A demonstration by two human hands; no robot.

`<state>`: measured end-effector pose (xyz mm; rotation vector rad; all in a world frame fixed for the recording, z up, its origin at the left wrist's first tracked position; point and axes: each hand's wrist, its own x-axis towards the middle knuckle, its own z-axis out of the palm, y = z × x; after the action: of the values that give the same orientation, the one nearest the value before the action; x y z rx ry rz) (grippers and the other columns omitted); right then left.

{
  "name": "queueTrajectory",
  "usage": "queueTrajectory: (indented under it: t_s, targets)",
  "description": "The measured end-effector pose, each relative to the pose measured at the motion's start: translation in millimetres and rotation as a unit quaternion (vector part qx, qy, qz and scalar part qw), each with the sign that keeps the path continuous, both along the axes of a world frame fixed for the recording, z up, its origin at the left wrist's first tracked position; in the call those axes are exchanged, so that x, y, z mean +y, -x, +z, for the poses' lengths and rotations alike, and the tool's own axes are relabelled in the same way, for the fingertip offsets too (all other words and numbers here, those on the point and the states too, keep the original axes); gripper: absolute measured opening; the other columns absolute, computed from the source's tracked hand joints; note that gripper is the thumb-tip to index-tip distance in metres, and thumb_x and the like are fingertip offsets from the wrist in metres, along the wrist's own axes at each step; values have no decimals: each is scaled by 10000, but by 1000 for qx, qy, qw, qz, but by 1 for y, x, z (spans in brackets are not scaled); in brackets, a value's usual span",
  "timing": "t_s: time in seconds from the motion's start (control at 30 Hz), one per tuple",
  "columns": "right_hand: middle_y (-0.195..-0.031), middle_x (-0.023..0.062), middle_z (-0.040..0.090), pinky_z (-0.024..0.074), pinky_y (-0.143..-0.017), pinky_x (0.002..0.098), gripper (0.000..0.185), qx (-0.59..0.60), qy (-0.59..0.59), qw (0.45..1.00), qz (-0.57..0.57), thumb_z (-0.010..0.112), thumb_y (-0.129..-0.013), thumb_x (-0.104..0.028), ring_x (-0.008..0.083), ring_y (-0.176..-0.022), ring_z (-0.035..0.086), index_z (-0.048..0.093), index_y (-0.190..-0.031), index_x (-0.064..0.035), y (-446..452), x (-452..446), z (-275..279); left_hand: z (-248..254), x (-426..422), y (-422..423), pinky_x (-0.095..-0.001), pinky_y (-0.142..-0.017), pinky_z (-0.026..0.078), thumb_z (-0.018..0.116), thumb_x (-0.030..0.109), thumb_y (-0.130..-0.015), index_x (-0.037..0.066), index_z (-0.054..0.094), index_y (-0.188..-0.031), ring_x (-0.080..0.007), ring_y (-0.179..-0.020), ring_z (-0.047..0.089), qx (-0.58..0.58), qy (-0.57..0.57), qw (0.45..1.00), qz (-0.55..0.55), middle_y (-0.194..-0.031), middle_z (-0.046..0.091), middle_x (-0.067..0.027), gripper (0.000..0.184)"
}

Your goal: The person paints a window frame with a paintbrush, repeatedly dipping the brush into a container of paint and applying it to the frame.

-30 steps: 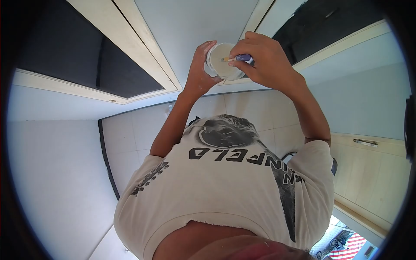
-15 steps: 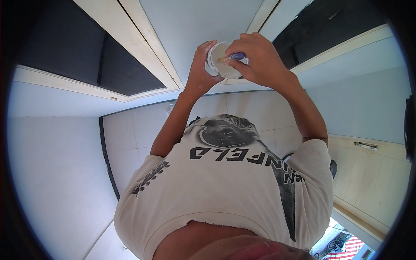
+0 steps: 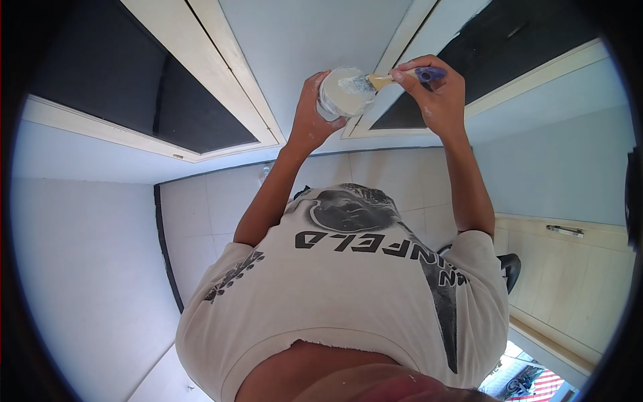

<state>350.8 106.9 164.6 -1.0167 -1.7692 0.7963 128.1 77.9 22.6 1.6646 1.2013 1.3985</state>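
Okay, your left hand (image 3: pixel 311 112) wraps the paint tub (image 3: pixel 327 111); right hand (image 3: pixel 440 96) pinches the paintbrush (image 3: pixel 383 81). Tap bristles (image 3: pixel 363 83) lightly inside.

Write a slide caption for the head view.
Left hand holds a tub of pale contents; right hand holds a brush at its rim.

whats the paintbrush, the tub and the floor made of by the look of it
Paintbrush: pale handle section probably wood, going by its yellowish tone; purple end could be paint or plastic.
Tub: likely plastic, judging by its smooth, whitish wall.
Floor: probably ceramic tile, pale and smooth, from the straight joint lines.
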Motion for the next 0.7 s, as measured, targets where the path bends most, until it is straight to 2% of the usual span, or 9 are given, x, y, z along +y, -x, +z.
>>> queueTrajectory:
  t_s: [0.1, 0.2, 0.23, 0.27, 0.33, 0.43, 0.53, 0.67, 0.7]
  targets:
    - [-885, 85, 772, 536, -748, 253, 148, -35, -56, 996, 57, 806, -899, -135, 117, -789, 694, 748, -943, -6, 1, -8, 2, -3, 1, -2, -420, -1164, 413, 890, 73, -668, 57, 424, -1477, -296, -1347, 517, -11, 8, 1000, -11, -1434, 489, -141, 934]
    - [-895, 97, 770, 553, -767, 262, 140, -37, -82, 994, 62, 802, -895, -107, 137, -797, 708, 734, -935, 9, 4, -11, -5, -3, 0, -4, -412, -1148, 425, 904, 88, -675, 49, 419, -1478, -292, -1336, 524, -5, 6, 1000, -9, -1414, 503, -142, 939]
    - [-919, 118, 751, 535, -757, 266, 105, -56, -71, 992, 90, 783, -887, 4, 147, -844, 705, 712, -963, 18, 1, -13, -4, -3, 0, -5, -410, -1139, 431, 911, 95, -678, 46, 418, -1478, -292, -1334, 526, 1, 5, 1000, -6, -1406, 509, -142, 941]
    - [-919, 118, 751, 535, -757, 266, 105, -56, -74, 992, 87, 783, -887, 4, 147, -844, 705, 712, -963, 18, 1, -13, -6, -3, 0, -5, -410, -1139, 431, 911, 95, -678, 46, 418, -1478, -292, -1334, 526, 1, 2, 1000, -8, -1406, 509, -142, 941]
    - [-880, 102, 744, 550, -708, 280, 142, -51, -112, 989, 88, 822, -881, -88, 167, -757, 699, 728, -948, -5, 2, -13, -13, -3, -1, -6, -411, -1133, 431, 914, 101, -687, 44, 421, -1476, -289, -1329, 528, -3, 15, 1000, -12, -1400, 514, -142, 933]
    - [-866, 101, 729, 542, -678, 285, 147, -85, -110, 985, 98, 827, -881, -97, 180, -734, 688, 725, -952, -18, 2, -16, -12, 2, -3, -6, -430, -1164, 417, 856, 25, -670, 51, 407, -1488, -319, -1367, 497, -10, 19, 1000, -20, -1447, 460, -152, 934]
    - [-861, 97, 723, 538, -664, 286, 133, -49, -126, 985, 111, 817, -892, -100, 182, -726, 681, 724, -945, -21, 1, -17, -14, -3, -2, -6, -411, -1124, 434, 915, 102, -690, 47, 432, -1464, -282, -1318, 535, 7, 7, 1000, -8, -1396, 516, -132, 914]
    - [-854, 104, 715, 533, -657, 283, 130, -107, -128, 980, 109, 814, -891, -98, 186, -721, 678, 720, -942, -24, -2, -14, -14, -6, -2, -7, -408, -1124, 431, 910, 93, -688, 48, 439, -1457, -281, -1314, 536, -9, 10, 1000, -7, -1383, 519, -128, 904]
    - [-888, 120, 727, 534, -675, 291, 146, -92, -124, 981, 116, 809, -876, -46, 200, -751, 691, 711, -983, -23, -3, -15, -15, -7, -2, -7, -420, -1130, 432, 893, 80, -687, 43, 427, -1468, -303, -1333, 525, -11, 15, 1000, -15, -1414, 497, -144, 911]
